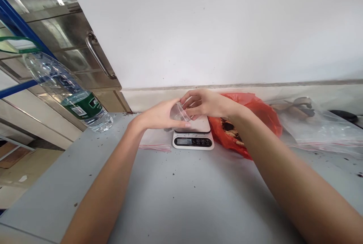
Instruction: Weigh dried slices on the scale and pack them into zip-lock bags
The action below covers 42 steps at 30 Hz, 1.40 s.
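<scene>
My left hand (161,115) is closed on a small clear zip bag (178,113), thumb toward me and the fingers behind it. At the bag's mouth, my right hand (200,103) has its fingers bent and closed on the edge; whether they hold anything besides the bag is hidden. Both hands are just over a white digital kitchen scale (193,141), whose display reads about zero. Right of the scale sits an open red plastic bag (255,104) with brown and pale dried pieces inside, partly covered by my right forearm.
Flat clear zip bags (155,139) lie left of the scale. A larger clear bag (320,130) with brown pieces is at the right, near a black object (343,115). A big water bottle (82,104) stands at the left edge. Dark crumbs dot the grey table (181,198); a white wall rises behind.
</scene>
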{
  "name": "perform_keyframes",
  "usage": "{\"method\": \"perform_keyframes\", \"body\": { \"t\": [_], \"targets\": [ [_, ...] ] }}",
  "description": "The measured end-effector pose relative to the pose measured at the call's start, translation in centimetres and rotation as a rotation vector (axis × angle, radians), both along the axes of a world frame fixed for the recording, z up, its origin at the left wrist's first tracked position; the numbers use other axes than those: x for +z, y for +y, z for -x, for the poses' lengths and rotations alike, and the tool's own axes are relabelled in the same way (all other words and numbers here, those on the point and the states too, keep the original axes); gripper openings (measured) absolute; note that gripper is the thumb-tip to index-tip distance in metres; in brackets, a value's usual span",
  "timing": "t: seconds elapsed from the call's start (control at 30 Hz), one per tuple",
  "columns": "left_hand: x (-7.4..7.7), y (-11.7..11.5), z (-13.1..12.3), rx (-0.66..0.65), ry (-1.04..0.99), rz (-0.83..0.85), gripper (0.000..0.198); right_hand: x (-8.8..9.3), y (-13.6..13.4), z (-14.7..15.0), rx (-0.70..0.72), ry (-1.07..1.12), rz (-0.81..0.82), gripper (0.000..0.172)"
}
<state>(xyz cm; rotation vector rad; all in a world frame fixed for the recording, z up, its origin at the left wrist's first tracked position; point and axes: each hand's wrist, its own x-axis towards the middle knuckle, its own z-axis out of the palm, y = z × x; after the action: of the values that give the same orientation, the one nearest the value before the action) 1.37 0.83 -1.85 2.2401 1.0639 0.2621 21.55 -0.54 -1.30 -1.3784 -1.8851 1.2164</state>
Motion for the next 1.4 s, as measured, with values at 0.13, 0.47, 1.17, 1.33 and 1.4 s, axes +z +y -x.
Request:
{"method": "perform_keyframes", "body": {
  "t": [0.13, 0.47, 1.17, 1.33, 1.4],
  "targets": [
    [0.1, 0.1, 0.2, 0.054, -0.046, 0.007, 0.082, 0.0, -0.1, 0.5, -0.041, 0.104, -0.046, 0.017],
    [0.4, 0.2, 0.9, 0.099, -0.025, 0.045, 0.097, -0.3, 0.3, -0.8, 0.000, 0.431, 0.057, 0.024],
    [-0.7, 1.0, 1.0, -0.081, -0.293, -0.006, 0.071, -1.2, 0.7, 0.2, 0.075, 0.619, 0.040, 0.047],
    [-0.9, 1.3, 1.2, -0.102, -0.361, 0.082, 0.060, -1.1, 0.5, 0.8, 0.048, 0.628, 0.004, 0.041],
    [-1.0, 1.3, 1.3, -0.077, -0.376, 0.115, 0.070, -0.9, 0.4, 1.0, -0.003, 0.635, -0.054, 0.034]
  ]
}}
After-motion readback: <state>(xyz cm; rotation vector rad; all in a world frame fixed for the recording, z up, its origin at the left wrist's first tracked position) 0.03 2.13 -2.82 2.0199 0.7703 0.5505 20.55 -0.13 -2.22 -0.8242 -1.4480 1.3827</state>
